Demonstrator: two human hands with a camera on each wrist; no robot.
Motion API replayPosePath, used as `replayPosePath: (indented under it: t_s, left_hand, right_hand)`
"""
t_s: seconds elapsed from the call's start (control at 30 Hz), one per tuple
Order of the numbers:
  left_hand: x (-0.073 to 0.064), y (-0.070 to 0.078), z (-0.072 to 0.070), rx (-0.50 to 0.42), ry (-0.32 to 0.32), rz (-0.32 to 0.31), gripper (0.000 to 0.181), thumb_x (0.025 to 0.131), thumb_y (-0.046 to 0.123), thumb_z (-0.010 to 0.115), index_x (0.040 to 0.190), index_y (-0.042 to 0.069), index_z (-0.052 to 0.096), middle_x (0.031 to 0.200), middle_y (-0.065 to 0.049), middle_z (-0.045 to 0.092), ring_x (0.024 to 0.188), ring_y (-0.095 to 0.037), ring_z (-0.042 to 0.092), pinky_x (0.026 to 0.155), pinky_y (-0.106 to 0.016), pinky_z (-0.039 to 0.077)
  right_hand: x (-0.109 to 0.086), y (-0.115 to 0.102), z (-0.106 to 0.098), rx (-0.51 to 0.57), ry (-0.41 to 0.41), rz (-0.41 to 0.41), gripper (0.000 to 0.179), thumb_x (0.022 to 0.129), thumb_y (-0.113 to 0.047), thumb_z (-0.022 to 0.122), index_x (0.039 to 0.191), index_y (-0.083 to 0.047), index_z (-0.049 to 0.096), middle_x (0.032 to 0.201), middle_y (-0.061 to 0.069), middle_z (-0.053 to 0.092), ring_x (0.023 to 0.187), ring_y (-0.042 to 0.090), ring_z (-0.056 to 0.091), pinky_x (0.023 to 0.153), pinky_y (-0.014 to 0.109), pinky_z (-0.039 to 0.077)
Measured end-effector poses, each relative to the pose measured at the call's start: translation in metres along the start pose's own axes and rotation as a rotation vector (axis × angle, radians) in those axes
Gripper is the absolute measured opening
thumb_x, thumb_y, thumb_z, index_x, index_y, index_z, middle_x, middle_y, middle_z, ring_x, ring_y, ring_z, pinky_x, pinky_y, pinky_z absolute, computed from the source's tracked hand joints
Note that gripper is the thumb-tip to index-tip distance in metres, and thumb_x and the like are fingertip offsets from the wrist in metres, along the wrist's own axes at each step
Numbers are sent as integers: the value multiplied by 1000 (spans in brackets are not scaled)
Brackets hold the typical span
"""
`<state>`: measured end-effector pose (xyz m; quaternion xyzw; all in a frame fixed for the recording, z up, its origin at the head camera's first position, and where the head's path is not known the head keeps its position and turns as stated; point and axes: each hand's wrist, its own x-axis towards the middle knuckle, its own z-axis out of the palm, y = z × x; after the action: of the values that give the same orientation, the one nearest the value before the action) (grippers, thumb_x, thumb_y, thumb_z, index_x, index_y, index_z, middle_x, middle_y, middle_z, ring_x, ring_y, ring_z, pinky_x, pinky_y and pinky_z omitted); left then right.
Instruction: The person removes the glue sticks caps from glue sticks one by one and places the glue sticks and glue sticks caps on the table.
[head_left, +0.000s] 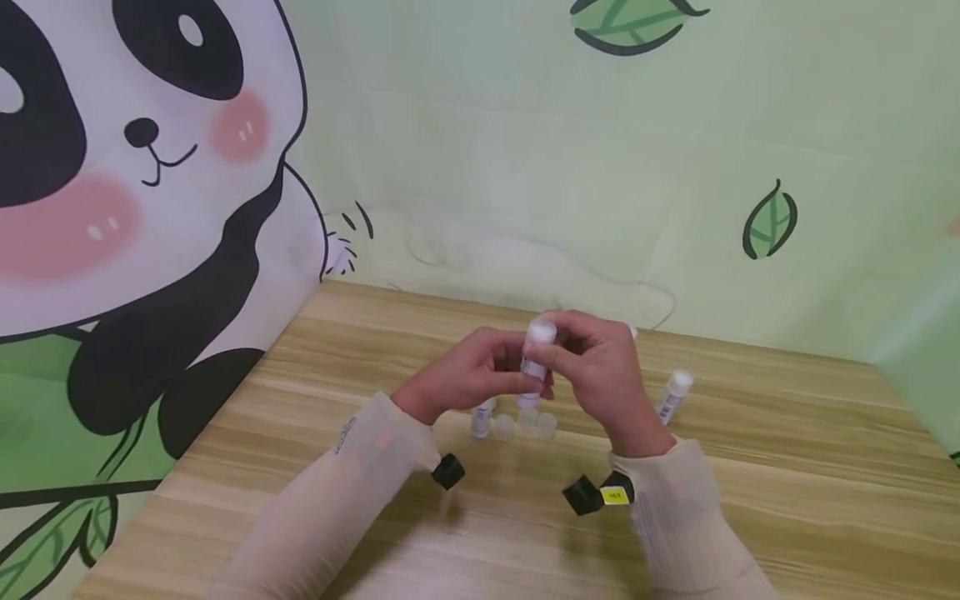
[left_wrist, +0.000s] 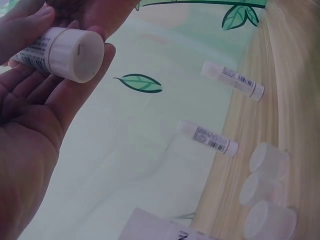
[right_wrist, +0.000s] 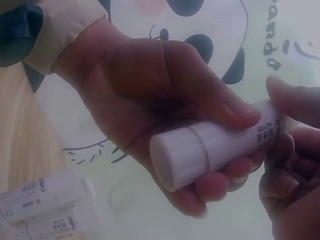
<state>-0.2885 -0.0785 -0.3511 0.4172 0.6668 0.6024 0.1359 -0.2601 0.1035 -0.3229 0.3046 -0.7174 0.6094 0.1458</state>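
Note:
Both hands hold one white glue stick (head_left: 541,333) raised above the table. My left hand (head_left: 480,371) grips its lower part, thumb lying along the barrel. The fingers and thumb of my right hand (head_left: 603,367) pinch the upper end. In the right wrist view the held glue stick (right_wrist: 225,147) shows dark print, with its broad white end toward the camera. Below the hands, several translucent round caps (head_left: 546,426) sit on the tabletop beside a standing glue stick (head_left: 481,421). Another glue stick (head_left: 675,392) stands to the right of my right wrist.
The wood-grain table (head_left: 787,467) meets a pale green wall covering (head_left: 487,167) at the back, with a panda picture (head_left: 150,167) on the left. In the right wrist view, labelled glue sticks (right_wrist: 42,195) stand close together. Black wrist cameras (head_left: 581,495) jut inward from both sleeves.

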Motion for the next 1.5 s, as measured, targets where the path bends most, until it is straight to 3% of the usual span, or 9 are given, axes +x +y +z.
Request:
replayPosePath:
  t_s: [0.17,0.5,0.7,0.97,1.3,1.5]
  left_hand:
    - [1,-2,-1,-30,-9,-1,21,91,-3,62,112,-6,61,95,-14,68,93,-23,71,88,-41,56]
    - [-1,-1,0,-41,-4,-4,22,91,-2,61,112,-9,59,97,-14,69,93,-22,70,87,-40,56]
    - [0,1,0,-43,-21,-12,21,92,0,61,113,-6,61,99,-17,70,92,-22,70,86,-39,56]
    - [-4,3,-6,-37,-4,-48,19,92,2,62,109,-6,60,97,-14,70,93,-22,70,89,-40,55]
    - [-8,7,-16,-32,99,-63,24,89,7,67,111,-3,62,95,-5,70,96,-24,71,90,-41,55]
    - [-10,6,-27,-5,201,-60,28,88,9,70,114,0,65,100,-10,73,98,-26,71,91,-42,54]
  right_hand:
    - [1,2,-2,16,-36,3,13,81,3,73,94,6,69,74,-7,67,58,13,59,53,26,52]
    - [0,-1,-6,-24,-90,109,18,84,-7,74,100,-1,69,80,-4,67,65,17,59,58,28,53]
    - [-3,-4,-6,-15,-39,133,20,86,-8,72,104,1,69,79,-5,67,67,14,60,59,26,53]
    - [1,-8,-6,-2,81,129,26,88,-14,72,112,-4,68,85,-8,69,77,11,63,77,25,56]
    - [3,-8,-9,0,157,148,24,88,-13,71,111,-8,69,88,-10,68,80,12,60,78,23,53]
    - [4,-3,-10,-15,161,156,27,88,-19,72,111,-7,69,90,-7,69,80,12,61,79,23,54]
